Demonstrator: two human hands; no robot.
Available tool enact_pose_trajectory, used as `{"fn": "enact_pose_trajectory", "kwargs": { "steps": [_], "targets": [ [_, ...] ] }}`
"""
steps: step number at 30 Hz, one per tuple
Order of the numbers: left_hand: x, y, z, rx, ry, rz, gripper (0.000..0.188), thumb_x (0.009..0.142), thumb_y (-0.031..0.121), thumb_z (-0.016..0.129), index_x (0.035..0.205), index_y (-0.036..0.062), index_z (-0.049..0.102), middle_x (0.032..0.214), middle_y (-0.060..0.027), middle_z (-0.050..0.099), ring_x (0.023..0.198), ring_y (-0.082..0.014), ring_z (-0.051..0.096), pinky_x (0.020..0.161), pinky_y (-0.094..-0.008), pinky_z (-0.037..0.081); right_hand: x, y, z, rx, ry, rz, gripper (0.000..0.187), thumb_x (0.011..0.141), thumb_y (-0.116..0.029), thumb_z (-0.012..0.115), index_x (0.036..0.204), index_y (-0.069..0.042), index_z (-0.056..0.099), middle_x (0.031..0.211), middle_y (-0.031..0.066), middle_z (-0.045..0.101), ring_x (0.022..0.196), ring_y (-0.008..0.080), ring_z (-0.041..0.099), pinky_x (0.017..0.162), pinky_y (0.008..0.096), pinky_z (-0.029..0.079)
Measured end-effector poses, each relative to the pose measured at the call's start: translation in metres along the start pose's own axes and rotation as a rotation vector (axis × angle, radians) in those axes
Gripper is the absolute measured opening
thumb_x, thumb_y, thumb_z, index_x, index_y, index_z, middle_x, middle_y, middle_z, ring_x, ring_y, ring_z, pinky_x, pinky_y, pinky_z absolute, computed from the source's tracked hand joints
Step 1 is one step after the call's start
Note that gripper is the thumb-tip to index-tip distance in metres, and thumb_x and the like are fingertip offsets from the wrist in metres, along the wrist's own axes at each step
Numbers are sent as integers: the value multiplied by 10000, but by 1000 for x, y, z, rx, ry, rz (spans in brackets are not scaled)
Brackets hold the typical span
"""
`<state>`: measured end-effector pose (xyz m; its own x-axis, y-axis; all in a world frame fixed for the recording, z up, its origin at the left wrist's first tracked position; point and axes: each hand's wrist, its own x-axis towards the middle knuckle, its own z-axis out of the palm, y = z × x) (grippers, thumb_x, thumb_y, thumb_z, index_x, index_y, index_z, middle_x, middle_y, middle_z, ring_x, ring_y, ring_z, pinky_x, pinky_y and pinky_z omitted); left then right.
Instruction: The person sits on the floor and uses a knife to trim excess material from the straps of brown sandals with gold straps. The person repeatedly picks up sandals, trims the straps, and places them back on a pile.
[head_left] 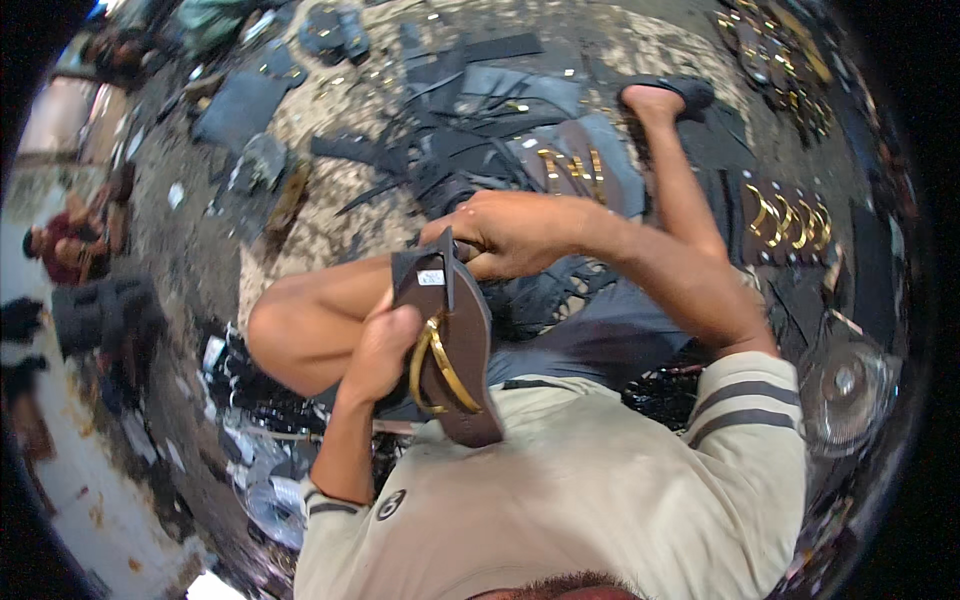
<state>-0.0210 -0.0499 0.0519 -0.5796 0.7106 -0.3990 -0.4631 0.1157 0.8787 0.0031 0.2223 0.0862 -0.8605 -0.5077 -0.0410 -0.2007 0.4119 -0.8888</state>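
Observation:
My left hand (pixel 383 345) is closed round the edge of a brown flip-flop sandal (pixel 466 335) with a gold strap (pixel 447 375). The sandal is tilted up in front of my chest, beside my bent left knee, with a small white label on its footbed. Black sheet material (pixel 403 268) juts past its far end, and a narrow dark strip (pixel 447 272) stands away from the edge there. Against that far end my right hand (pixel 488 228) is closed in a fist. A dark object shows partly at its fingers, too hidden to name.
Black offcuts (pixel 440 160) lie heaped on the ground ahead. Gold-strapped sandals stand in a row (pixel 787 222) at right, with more on a grey-blue sheet (pixel 608 150) and at the far right (pixel 775 60). Another person (pixel 75 240) sits at far left. My right leg (pixel 675 165) stretches forward.

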Motion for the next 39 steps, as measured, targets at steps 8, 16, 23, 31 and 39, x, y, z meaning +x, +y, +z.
{"fn": "enact_pose_trajectory", "kwargs": {
  "steps": [8, 16, 23, 31, 39],
  "targets": [
    [32, -22, 37, -714, -324, 594, 787, 860, 536, 644, 1462, 93, 396, 1483, -115, 441, 1424, -349, 299, 1183, -565, 144, -39, 48, 110, 341, 1017, 202, 364, 851, -43, 616, 1208, -9, 559, 866, 88, 618, 807, 186, 586, 761, 329, 495],
    [83, -20, 62, -787, 45, 213, 459, 931, 500, 600, 1188, 121, 611, 1160, -19, 643, 1031, -186, 614, 913, -362, 510, -28, 53, 138, -26, 1162, 301, 397, 773, -65, 694, 1159, -53, 601, 1089, 174, 648, 1030, 357, 637, 842, 416, 516],
    [67, -35, 59, -754, 446, 147, 434, 934, 476, 615, 1153, 102, 594, 1067, -34, 651, 913, -173, 654, 763, -341, 567, -49, 66, 161, -147, 900, 509, 297, 811, -88, 673, 1096, -80, 590, 883, 168, 620, 819, 396, 631, 692, 458, 515],
    [42, -60, 48, -760, 361, 98, 445, 961, 449, 580, 1169, 55, 578, 1082, -83, 661, 965, -203, 672, 815, -374, 582, -38, 36, 99, -156, 511, 481, 333, 795, -139, 685, 1106, -83, 580, 940, 225, 654, 855, 424, 645, 714, 517, 516],
    [25, -75, 46, -645, 350, 171, 509, 980, 438, 531, 1285, 29, 520, 1229, -122, 619, 1114, -275, 614, 981, -435, 496, -1, 31, 79, -188, 392, 225, 323, 728, -84, 702, 1029, -17, 603, 986, 195, 660, 991, 387, 626, 834, 439, 512]
  ]
}}
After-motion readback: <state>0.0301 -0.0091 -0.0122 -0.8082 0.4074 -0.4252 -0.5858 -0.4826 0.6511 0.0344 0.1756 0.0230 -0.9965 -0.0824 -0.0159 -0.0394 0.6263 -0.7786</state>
